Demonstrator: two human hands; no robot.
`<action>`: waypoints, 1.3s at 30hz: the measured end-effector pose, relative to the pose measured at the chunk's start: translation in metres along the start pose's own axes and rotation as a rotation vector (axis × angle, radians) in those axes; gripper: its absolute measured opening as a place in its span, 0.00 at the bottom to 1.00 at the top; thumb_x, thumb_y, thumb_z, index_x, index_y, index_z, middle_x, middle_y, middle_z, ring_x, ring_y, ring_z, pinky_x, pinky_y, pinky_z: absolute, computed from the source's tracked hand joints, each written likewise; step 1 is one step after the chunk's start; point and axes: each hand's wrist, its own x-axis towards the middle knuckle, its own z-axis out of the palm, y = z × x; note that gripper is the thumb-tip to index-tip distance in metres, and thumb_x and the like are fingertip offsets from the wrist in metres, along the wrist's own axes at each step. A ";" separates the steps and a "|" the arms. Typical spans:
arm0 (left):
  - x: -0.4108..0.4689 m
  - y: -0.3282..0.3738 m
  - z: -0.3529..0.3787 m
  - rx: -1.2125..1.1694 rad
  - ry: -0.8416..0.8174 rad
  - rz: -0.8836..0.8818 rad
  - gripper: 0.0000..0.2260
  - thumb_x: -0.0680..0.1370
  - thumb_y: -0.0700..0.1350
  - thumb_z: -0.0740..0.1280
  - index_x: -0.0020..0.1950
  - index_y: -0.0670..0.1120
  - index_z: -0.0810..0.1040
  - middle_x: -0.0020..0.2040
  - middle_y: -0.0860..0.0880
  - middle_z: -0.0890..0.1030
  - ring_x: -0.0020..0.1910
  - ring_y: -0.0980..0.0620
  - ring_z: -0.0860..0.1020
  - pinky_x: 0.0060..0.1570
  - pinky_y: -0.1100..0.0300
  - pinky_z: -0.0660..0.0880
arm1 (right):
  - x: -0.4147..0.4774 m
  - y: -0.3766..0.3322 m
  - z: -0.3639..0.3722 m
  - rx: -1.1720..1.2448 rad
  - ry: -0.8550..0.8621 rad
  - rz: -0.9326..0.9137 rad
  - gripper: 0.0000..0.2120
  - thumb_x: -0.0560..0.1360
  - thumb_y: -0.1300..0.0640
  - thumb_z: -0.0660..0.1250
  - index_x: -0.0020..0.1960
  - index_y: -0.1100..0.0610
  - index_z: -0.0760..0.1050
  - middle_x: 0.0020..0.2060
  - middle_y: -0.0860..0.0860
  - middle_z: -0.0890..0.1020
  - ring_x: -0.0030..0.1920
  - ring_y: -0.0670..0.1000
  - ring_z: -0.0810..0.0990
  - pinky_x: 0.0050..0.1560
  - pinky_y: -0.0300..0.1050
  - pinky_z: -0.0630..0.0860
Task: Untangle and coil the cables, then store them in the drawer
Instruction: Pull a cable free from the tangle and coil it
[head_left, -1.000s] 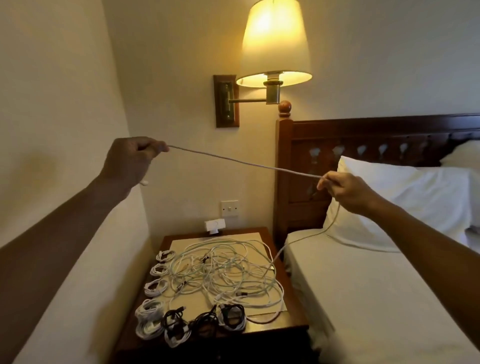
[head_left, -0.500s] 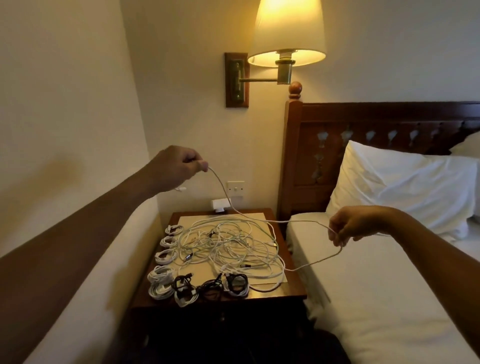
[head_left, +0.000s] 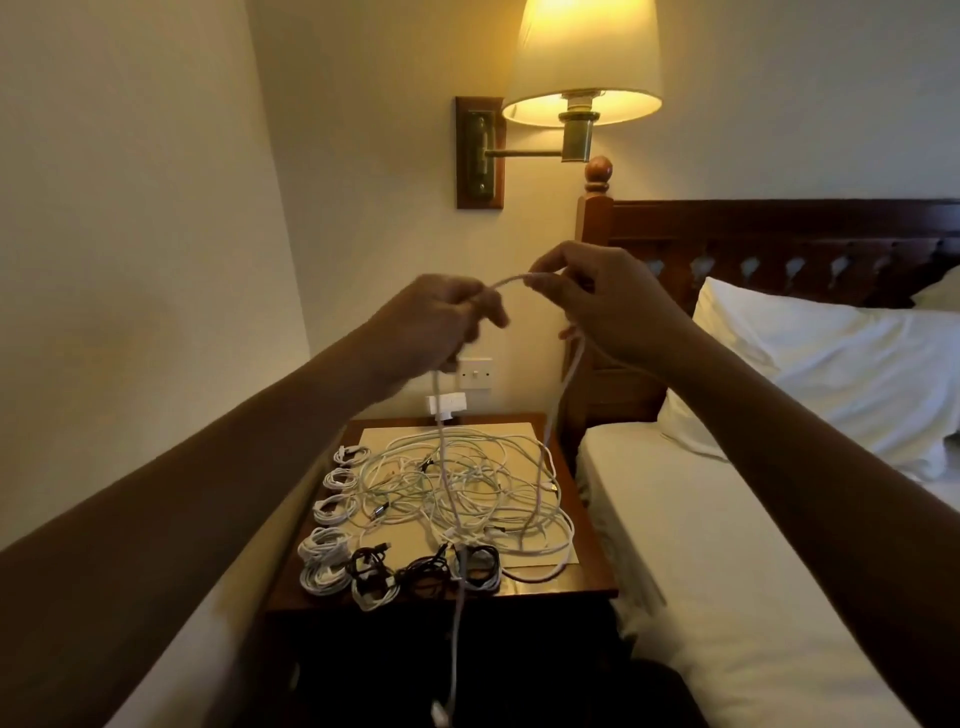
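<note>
Both hands are raised close together above the wooden nightstand. My left hand grips a white cable, and my right hand pinches the same cable a short arc away. From each hand a strand hangs down; the left one drops past the nightstand's front edge, its plug near the bottom of the view. A tangled pile of white cables lies on a paper sheet on the nightstand. Several coiled white cables line its left edge, and coiled black cables sit along the front. No drawer is visible.
A bed with white sheet and pillow stands right of the nightstand, its dark wooden headboard behind. A lit wall lamp hangs above. A wall socket and white adapter are behind the nightstand. A wall runs along the left.
My hands were stretched wide apart with the cable taut, then came together. The right hand rose from near the bed toward the left, and the cable now hangs in loose strands.
</note>
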 end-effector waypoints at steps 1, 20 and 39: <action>-0.001 -0.002 -0.012 -0.012 0.069 0.008 0.13 0.86 0.47 0.59 0.50 0.47 0.81 0.33 0.52 0.71 0.30 0.56 0.69 0.29 0.62 0.68 | 0.000 0.005 0.000 0.005 -0.018 0.017 0.09 0.85 0.50 0.61 0.59 0.52 0.78 0.39 0.50 0.79 0.34 0.43 0.80 0.34 0.32 0.76; -0.032 -0.092 -0.097 0.477 0.659 -0.195 0.11 0.81 0.51 0.68 0.47 0.43 0.78 0.41 0.43 0.80 0.45 0.39 0.76 0.44 0.53 0.69 | -0.182 0.170 0.019 -0.140 -0.439 0.744 0.15 0.86 0.49 0.56 0.50 0.47 0.80 0.44 0.48 0.80 0.45 0.51 0.79 0.43 0.42 0.73; -0.061 -0.072 -0.020 0.232 -0.239 -0.142 0.09 0.79 0.53 0.70 0.48 0.50 0.87 0.28 0.53 0.75 0.27 0.55 0.68 0.29 0.65 0.66 | -0.096 0.053 0.048 0.097 -0.161 0.316 0.13 0.85 0.54 0.60 0.49 0.53 0.81 0.31 0.36 0.81 0.38 0.38 0.80 0.39 0.40 0.73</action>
